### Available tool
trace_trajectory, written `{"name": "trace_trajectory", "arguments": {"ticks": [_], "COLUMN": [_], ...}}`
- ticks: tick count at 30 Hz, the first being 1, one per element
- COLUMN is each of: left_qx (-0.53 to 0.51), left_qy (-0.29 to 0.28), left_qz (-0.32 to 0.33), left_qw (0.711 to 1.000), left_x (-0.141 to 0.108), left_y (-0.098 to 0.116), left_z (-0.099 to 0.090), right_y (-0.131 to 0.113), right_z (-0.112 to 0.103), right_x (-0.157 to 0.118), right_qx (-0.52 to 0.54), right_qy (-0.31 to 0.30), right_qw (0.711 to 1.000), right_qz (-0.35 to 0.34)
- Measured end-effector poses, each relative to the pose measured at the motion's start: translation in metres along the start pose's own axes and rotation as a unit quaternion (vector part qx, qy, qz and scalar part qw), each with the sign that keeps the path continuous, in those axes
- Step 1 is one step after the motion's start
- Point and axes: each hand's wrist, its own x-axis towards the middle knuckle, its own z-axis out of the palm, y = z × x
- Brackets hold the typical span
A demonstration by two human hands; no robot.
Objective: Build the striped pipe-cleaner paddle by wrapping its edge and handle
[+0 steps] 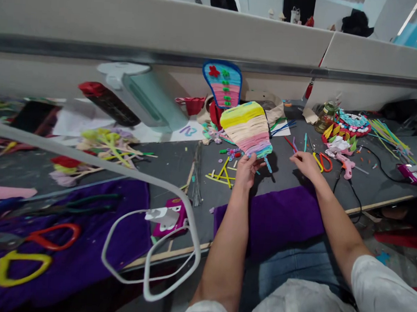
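the left hand (247, 172) has its fingers closed on the narrow lower edge of the striped panel (247, 128), which is held tilted above the counter (173, 158). the right hand (305, 164) is well to the side, thumb and fingers drawn together; whether a strand sits between them i cannot tell. yellow, cream and pink rows cross the panel, with blue and green at the narrow end, where a blue strand (268, 166) seems to stick out. to work it well, i'd say, grip lightly by the rim so the fuzzy rows aren't flattened or pushed apart, lay each strand snug against its neighbour with an even pull, and mind that blue end, which could snag on the purple cloth (285, 217) below. reach around the scissors (320, 159) and pink glue gun (348, 168) near the right hand, not across them
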Motion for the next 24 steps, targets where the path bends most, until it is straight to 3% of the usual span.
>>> {"name": "trace_trajectory", "arguments": {"ticks": [4,10,12,20,24], "left_qx": [0.013,0.041,0.046,0.087,0.119], "left_qy": [0.016,0.002,0.0,0.026,0.023], "left_qz": [0.015,-0.005,-0.012,-0.021,-0.01], "left_qw": [1.0,0.999,0.999,0.996,0.993], "left_x": [-0.003,-0.006,-0.006,-0.006,-0.008], "left_y": [-0.001,0.0,-0.002,-0.007,-0.007], "left_z": [0.001,0.005,0.005,0.004,0.004], "right_y": [-0.034,-0.053,-0.052,-0.045,-0.039], "right_z": [0.032,0.072,0.076,0.073,0.072], "right_x": [0.006,0.01,0.009,0.006,0.009], "right_qx": [0.202,0.46,0.485,0.504,0.47], "right_qy": [-0.04,0.014,0.03,0.051,0.088], "right_qw": [0.977,0.886,0.872,0.861,0.876], "right_qz": [-0.055,0.049,0.054,0.046,0.058]}}
